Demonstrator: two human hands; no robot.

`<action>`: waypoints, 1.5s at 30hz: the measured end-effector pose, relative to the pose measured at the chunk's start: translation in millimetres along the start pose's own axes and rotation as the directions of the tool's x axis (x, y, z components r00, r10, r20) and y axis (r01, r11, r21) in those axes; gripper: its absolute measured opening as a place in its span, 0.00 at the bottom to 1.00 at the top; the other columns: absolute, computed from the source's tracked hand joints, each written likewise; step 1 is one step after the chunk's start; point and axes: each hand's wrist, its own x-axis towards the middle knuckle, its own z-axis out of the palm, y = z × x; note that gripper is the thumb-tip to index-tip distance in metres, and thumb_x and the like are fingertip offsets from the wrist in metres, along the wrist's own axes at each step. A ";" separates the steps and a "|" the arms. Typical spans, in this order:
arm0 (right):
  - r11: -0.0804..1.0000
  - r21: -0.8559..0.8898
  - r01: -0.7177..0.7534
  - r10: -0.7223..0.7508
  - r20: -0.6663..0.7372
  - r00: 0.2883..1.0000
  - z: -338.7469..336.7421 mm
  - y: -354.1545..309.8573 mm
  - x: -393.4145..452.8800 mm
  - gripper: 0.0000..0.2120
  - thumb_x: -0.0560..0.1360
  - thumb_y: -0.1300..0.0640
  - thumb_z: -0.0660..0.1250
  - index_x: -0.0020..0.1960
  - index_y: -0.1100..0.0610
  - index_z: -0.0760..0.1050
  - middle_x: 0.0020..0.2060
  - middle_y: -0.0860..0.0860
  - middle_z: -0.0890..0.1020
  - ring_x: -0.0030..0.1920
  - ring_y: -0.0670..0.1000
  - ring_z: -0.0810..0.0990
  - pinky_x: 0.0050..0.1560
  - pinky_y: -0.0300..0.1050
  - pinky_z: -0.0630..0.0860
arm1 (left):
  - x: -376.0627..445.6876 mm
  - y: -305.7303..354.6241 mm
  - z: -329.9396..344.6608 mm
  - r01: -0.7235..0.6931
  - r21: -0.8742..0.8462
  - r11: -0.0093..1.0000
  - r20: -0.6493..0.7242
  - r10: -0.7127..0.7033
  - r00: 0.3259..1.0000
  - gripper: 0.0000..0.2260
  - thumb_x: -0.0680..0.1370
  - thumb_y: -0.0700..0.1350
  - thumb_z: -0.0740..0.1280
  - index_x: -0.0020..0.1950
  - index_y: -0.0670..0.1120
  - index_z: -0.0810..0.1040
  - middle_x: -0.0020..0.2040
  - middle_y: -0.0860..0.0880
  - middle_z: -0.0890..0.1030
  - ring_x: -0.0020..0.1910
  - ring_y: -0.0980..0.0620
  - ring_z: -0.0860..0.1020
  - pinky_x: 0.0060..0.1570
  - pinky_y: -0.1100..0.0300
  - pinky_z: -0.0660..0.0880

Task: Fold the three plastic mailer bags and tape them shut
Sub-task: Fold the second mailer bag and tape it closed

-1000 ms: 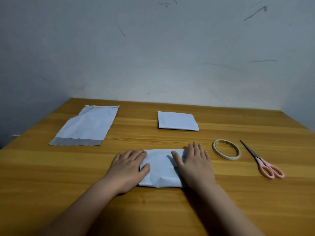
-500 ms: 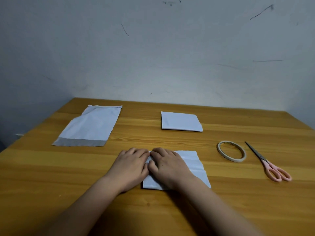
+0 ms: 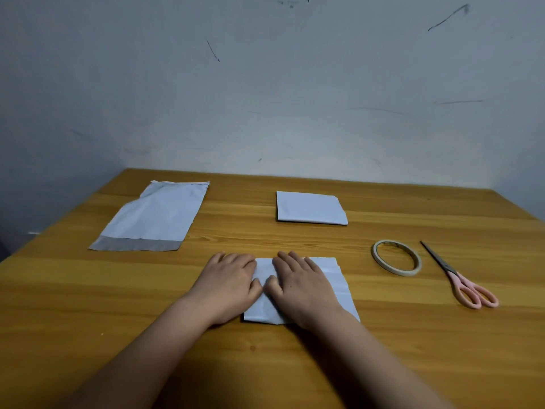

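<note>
- Left hand [image 3: 228,286] and right hand [image 3: 300,286] lie flat, fingers straight, pressing the folded mailer bag [image 3: 339,286] on the counter [image 3: 88,305], gripping nothing.
- Tape roll [image 3: 396,257] just right of it.

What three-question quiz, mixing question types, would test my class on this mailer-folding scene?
1. True or false: the scissors lie left of the tape roll.
2. How many mailer bags are fully unfolded? A) none B) one C) two
3. Fill in: both hands press on the ____ bag.

Key:
1. False; they lie to its right.
2. B: only the flat bag at far left; the folded bag sits at the back.
3. Nearest: the left hand and right hand lie flat on the near bag on the table.
</note>
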 end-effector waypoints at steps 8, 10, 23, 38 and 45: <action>0.988 0.031 -0.154 0.155 -0.034 0.987 -4.9 30.3 -18.9 0.34 0.80 0.38 0.45 0.79 0.56 0.46 0.78 0.50 0.45 0.77 0.48 0.40 0.75 0.45 0.39 | 0.7 14.0 2.2 0.127 -0.056 0.990 0.033 -0.125 0.992 0.30 0.79 0.65 0.47 0.76 0.49 0.59 0.76 0.53 0.59 0.74 0.53 0.57 0.73 0.54 0.50; 0.983 0.034 -0.181 0.182 -0.042 0.982 -4.8 32.8 -21.1 0.35 0.80 0.37 0.45 0.79 0.56 0.44 0.78 0.51 0.44 0.77 0.48 0.39 0.75 0.45 0.39 | 1.1 16.1 4.8 0.141 -0.066 0.988 0.013 -0.141 0.990 0.30 0.78 0.66 0.47 0.75 0.50 0.59 0.76 0.53 0.60 0.74 0.53 0.58 0.73 0.54 0.51; 0.963 0.066 -0.262 0.266 -0.058 0.962 0.3 46.2 -28.3 0.40 0.77 0.32 0.43 0.78 0.57 0.39 0.78 0.51 0.41 0.77 0.47 0.39 0.76 0.45 0.39 | -4.0 19.0 15.1 0.201 -0.137 0.970 0.032 -0.198 0.980 0.39 0.71 0.71 0.35 0.78 0.53 0.51 0.78 0.56 0.53 0.76 0.56 0.51 0.74 0.51 0.46; 0.944 0.253 -0.210 0.242 -0.104 0.965 -10.7 44.0 -31.8 0.38 0.78 0.35 0.52 0.79 0.52 0.42 0.78 0.48 0.45 0.78 0.48 0.44 0.76 0.49 0.45 | -8.9 12.2 6.3 0.222 -0.675 0.704 0.038 -0.267 0.963 0.30 0.78 0.56 0.63 0.77 0.51 0.55 0.77 0.54 0.54 0.75 0.54 0.56 0.73 0.53 0.55; 0.914 0.236 -0.330 0.382 -0.232 0.894 -30.0 50.6 -48.3 0.28 0.76 0.42 0.60 0.72 0.53 0.62 0.67 0.52 0.68 0.67 0.53 0.68 0.64 0.48 0.67 | -40.9 12.5 -1.0 0.369 -0.671 0.643 0.121 -0.395 0.910 0.17 0.75 0.57 0.65 0.61 0.54 0.68 0.45 0.55 0.77 0.49 0.54 0.77 0.57 0.53 0.73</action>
